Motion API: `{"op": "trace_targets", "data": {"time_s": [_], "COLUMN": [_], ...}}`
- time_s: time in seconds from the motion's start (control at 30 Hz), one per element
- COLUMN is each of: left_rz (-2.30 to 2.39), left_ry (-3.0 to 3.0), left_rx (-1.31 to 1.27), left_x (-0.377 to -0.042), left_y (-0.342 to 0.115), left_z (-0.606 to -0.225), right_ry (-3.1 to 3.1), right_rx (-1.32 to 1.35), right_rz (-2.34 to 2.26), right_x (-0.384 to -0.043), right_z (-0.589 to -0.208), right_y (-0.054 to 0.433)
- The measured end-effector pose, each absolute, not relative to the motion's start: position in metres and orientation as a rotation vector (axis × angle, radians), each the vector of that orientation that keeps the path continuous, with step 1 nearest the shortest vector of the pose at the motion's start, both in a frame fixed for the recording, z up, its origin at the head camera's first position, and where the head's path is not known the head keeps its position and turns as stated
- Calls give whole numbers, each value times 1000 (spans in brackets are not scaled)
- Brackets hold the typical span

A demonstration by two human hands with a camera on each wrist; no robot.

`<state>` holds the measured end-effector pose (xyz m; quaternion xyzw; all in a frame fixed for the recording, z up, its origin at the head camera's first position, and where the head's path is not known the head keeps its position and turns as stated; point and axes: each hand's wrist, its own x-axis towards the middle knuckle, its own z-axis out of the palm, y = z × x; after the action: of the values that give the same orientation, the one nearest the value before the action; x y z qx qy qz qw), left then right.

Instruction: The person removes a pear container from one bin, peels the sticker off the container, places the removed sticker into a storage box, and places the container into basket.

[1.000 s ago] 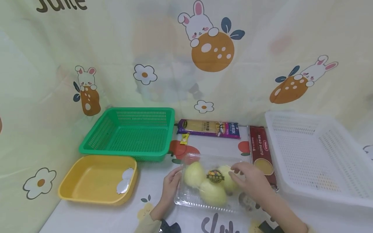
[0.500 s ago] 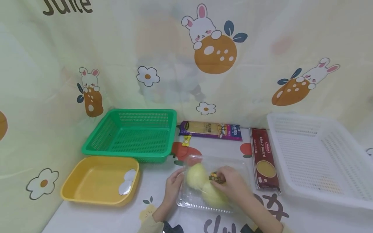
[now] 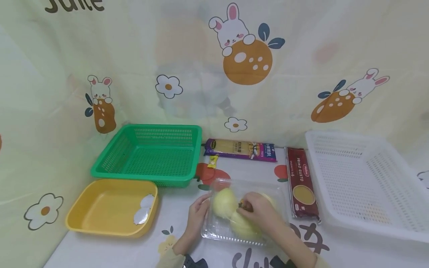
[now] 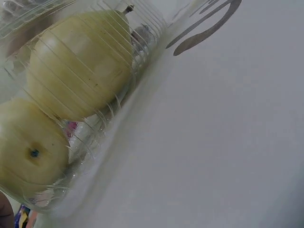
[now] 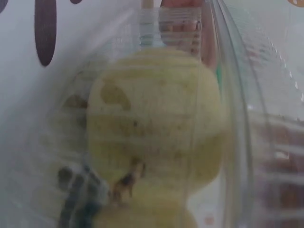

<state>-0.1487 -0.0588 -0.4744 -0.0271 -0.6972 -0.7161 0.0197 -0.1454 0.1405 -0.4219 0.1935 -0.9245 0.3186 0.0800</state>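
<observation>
A clear plastic fruit box (image 3: pixel 214 232) with yellow-green pears (image 3: pixel 224 203) inside lies on the table; its lid is down. My left hand (image 3: pixel 197 216) holds the box at its left side. Over the lid, my right hand (image 3: pixel 263 212) pinches a dark label (image 3: pixel 247 205) with thumb and fingers, covering most of it. In the left wrist view, pears (image 4: pixel 80 66) show through the ribbed wall, with a fingertip (image 4: pixel 5 213) at the lower left corner. The right wrist view is blurred; a pear (image 5: pixel 156 114) fills it behind the plastic, and left-hand fingers (image 5: pixel 180 28) appear beyond.
A green basket (image 3: pixel 147 180) and a yellow basin (image 3: pixel 110 232) with white round pieces (image 3: pixel 144 210) stand left. Behind lie a purple pasta pack (image 3: pixel 239 149) and a small yellow packet (image 3: pixel 212 162). A red spaghetti pack (image 3: pixel 302 182) and white basket (image 3: pixel 335 208) are right.
My right hand has come from the box's right side leftward onto the label and now grips it, having shifted slightly further left. The left hand has stayed at the box's left side.
</observation>
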Motion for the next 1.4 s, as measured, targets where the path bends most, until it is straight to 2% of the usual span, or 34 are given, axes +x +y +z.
{"op": "trace_targets", "data": {"time_s": [0.93,1.2,1.4], "left_rz": [-2285,-2296,-2258], "left_ry": [-2174,-2184,-2221], "left_rx": [-91,-87,-54], "left_x": [-149,-149,-147], "left_y": [-62,-61,-60], "left_z": [-476,-474,-472], "right_ry": [-2764,-2817,-2811], "right_rx": [574,457,422], "right_rz": [890,1080,1027], "right_x": [-147,-145,-144], "right_z": [-425,-422,-422], "right_y": [139,139,137]}}
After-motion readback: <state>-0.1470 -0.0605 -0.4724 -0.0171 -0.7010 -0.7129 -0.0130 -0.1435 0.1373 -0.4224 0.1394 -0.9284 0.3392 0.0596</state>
